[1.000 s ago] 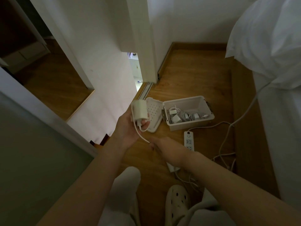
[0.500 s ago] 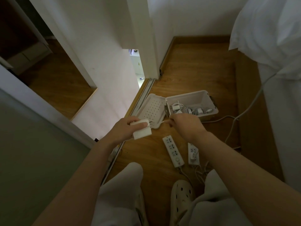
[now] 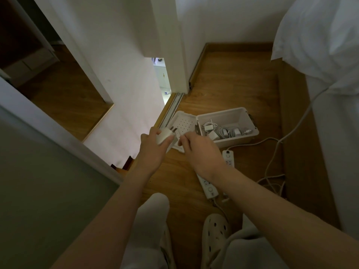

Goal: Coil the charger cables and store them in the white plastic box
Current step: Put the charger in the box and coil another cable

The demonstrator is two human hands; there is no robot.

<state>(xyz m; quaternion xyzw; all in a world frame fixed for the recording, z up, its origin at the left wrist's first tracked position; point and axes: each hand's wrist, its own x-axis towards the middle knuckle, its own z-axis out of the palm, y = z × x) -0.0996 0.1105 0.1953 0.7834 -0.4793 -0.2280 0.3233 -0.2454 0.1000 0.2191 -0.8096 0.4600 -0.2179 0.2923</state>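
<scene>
Ok so the left hand (image 3: pixel 153 149) has its fingers and thumb wrapped around a white charger brick (image 3: pixel 164 136). The brick is up off the floor, above the near left corner of the lid (image 3: pixel 183 124), and its metal prongs point far and to the right.

The right hand (image 3: pixel 200 152) is just beside it on the right with the fingertips curled in tight like a pinch. It's dim and everything behind is white, so I honestly can't tell whether a cable is in there. No cable shows clearly between the two hands either.

The white plastic box (image 3: pixel 238 140) sits open on the wooden floor (image 3: pixel 233 84), just past the hands and a bit right. The lid is flipped out flat to the left of it, inside up, with rows of little holes. In the box there's already a jumble of white chargers and cables (image 3: pixel 223 131), mostly along the near side.

Nearer than the box are two white power strips. One power strip (image 3: pixel 228 157) is partly under the right wrist, and the second strip (image 3: pixel 209 188) is nearer still, angled, with its cord running toward a pale holey clog (image 3: pixel 213 232). A tangle of loose white cords (image 3: pixel 272 171) lies to the right along the wooden bed base. One of them climbs toward the white bedding (image 3: pixel 320 45) at far right. A sliding door track (image 3: pixel 173 106) runs along the left of the lid. Knees in light trousers (image 3: pixel 153 212) are at the near edge.
</scene>
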